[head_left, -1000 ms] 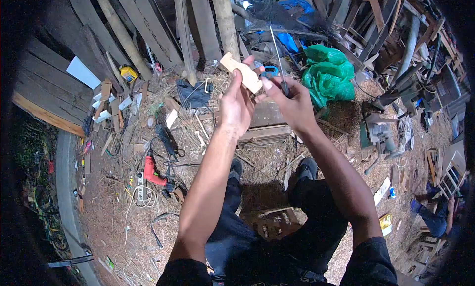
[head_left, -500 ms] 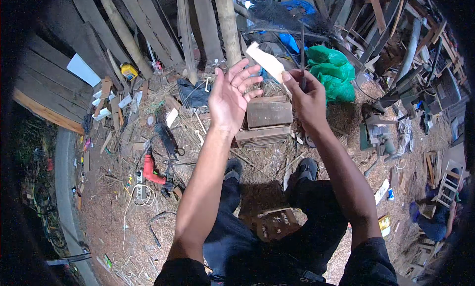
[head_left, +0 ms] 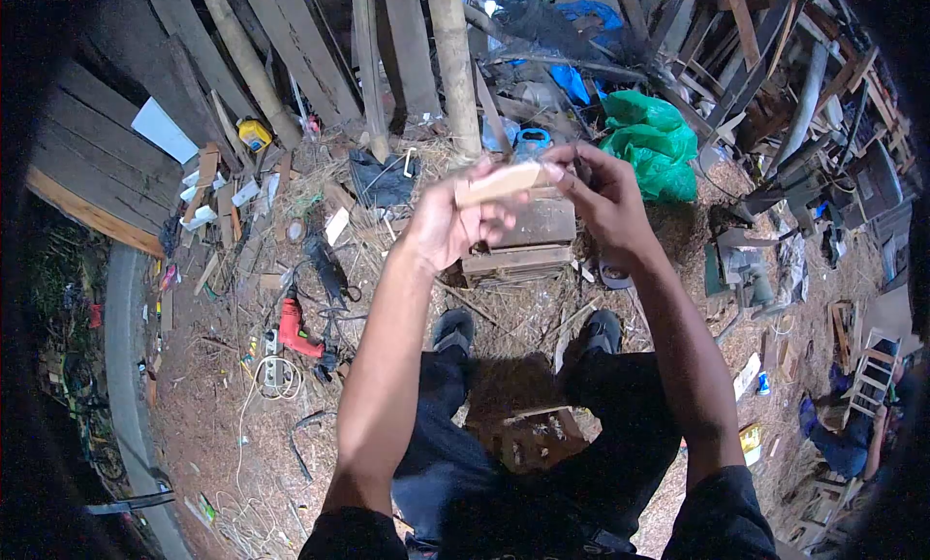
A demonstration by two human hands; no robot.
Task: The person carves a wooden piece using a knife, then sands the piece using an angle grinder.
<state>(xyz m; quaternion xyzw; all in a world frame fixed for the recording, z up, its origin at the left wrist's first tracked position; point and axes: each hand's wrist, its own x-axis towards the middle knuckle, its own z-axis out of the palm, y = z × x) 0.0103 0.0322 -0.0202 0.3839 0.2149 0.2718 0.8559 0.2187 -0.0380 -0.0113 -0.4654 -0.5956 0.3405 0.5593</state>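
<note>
A short pale piece of wood [head_left: 499, 184] lies level between my two hands at chest height. My right hand [head_left: 608, 194] pinches its right end between thumb and fingers. At the other end, my left hand [head_left: 448, 219] has its fingers curled under and against the wood, somewhat smeared by motion. The dark rod seen by my right hand earlier cannot be made out clearly now. Below the hands stands a low stack of wooden blocks [head_left: 518, 260], in front of my shoes.
A red power drill [head_left: 298, 329] lies on the left beside a white power strip [head_left: 277, 366] and cords. Green plastic sheeting [head_left: 647, 139] sits at the upper right, near a bench machine [head_left: 751, 274]. Another person [head_left: 852, 439] is at the far right. Wood scraps and shavings cover the ground.
The piece of wood has swung from upright and tilted to nearly level, coming down to my left hand. My left hand has gone from spread fingers to curled around its end.
</note>
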